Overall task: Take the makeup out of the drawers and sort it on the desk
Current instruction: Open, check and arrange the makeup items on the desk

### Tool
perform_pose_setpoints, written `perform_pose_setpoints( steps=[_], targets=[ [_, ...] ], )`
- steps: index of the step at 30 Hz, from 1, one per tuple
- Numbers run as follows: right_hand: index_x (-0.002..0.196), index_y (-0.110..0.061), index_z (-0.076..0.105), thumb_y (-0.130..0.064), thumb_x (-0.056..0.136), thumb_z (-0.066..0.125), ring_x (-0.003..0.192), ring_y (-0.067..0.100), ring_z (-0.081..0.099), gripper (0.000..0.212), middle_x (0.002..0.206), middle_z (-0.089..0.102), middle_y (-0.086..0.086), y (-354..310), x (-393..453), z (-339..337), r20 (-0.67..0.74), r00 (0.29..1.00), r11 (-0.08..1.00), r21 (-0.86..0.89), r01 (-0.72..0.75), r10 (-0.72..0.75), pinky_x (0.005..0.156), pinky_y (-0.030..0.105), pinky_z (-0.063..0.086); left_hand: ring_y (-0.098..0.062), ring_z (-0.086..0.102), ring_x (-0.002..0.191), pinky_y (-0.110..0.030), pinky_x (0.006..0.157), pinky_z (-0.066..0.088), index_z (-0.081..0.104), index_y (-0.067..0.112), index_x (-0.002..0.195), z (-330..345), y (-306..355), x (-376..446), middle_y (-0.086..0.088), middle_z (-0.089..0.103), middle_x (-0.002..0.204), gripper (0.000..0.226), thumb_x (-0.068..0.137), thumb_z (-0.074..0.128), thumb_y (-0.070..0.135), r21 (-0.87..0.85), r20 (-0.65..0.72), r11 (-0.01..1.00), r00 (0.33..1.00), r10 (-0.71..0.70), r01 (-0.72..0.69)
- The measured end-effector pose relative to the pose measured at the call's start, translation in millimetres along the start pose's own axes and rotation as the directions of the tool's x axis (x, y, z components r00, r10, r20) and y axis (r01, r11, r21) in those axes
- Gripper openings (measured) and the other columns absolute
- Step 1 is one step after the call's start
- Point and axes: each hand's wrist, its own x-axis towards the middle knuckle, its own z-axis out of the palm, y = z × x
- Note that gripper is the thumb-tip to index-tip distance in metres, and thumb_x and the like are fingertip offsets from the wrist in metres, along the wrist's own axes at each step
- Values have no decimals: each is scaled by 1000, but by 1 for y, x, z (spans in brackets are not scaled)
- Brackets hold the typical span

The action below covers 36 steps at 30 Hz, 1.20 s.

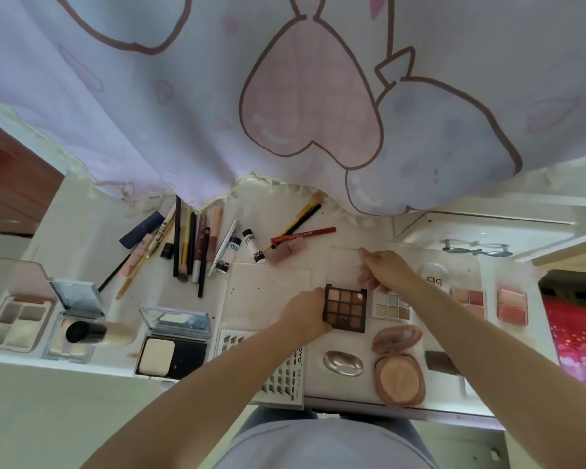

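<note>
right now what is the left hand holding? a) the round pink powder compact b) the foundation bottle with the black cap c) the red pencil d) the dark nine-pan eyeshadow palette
d: the left hand grips the left edge of the dark nine-pan eyeshadow palette, with its fingers curled round that side.

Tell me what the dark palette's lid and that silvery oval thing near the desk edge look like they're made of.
Lid: probably clear, glossy plastic; the desk shows through it. Silvery oval: mirror-polished metal or chromed plastic, judging by its bright, curved reflections; I can't tell which.
</note>
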Motion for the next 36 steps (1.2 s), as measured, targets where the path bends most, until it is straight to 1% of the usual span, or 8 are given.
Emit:
perform_pose_setpoints(
  steps=[4,12,16,20,22,25,29,36],
  targets=[
    [64,-9,50,-39,95,35,53,16,45,46,60,51,4,3,5,1,-74,997,998,-56,-27,23,53,24,37,-32,56,106,-31,79,44,44,-1,115,1,2,1,-19,57,116,34,84,55,9,48,-2,999,1000,-12,13],
    [83,-1,58,-37,95,36,50,18,43,44,66,54,11,1,9,-1,-66,998,987,-160,-29,18,49,24,34,-33,55,107,-33,81,44,44,-1,117,2,5,-6,-19,56,117,33,85,52,8,84,-3,996,1000,-17,17],
    [63,-4,50,-32,96,33,62,24,49,47,64,49,8,1,6,-5,-89,993,941,-335,44,-78,53,25,32,-30,54,108,-33,84,44,45,2,120,-5,2,-8,-17,56,117,35,87,52,13,90,-8,996,1000,-6,7],
    [112,-1,56,-28,95,39,97,28,56,36,101,62,15,-7,1,-5,-195,948,887,-437,147,-253,76,28,39,-28,52,112,-35,90,45,44,6,126,-21,-7,-10,-12,53,122,38,93,46,22,128,-106,991,994,-8,22],
    [114,-3,56,-24,94,42,95,27,56,33,104,62,15,-16,1,-4,-215,906,840,-496,221,-366,73,27,38,-27,51,114,-34,90,45,45,9,127,-33,-16,-9,-9,51,126,36,94,43,23,128,-194,991,981,-21,47],
    [106,-4,61,-18,92,43,89,24,55,27,103,60,14,-34,4,3,-121,863,730,-598,332,-491,69,26,38,-23,50,115,-31,86,45,46,14,128,-49,-28,-8,-3,47,131,35,94,43,21,104,-318,993,948,-18,54],
    [120,-6,55,-12,92,41,109,27,48,31,115,54,14,-54,22,18,56,834,578,-695,427,-549,87,30,40,-23,47,114,-28,83,44,42,28,134,-65,-40,-13,-4,50,122,41,94,43,18,55,-411,998,912,-10,36],
    [112,-6,58,-4,89,41,106,30,49,28,116,49,17,-62,56,30,97,881,437,-840,322,-463,80,32,43,-21,45,118,-29,89,42,49,16,129,-66,-57,-24,-4,49,128,36,94,44,22,40,-432,996,900,-52,77]
  ],
)
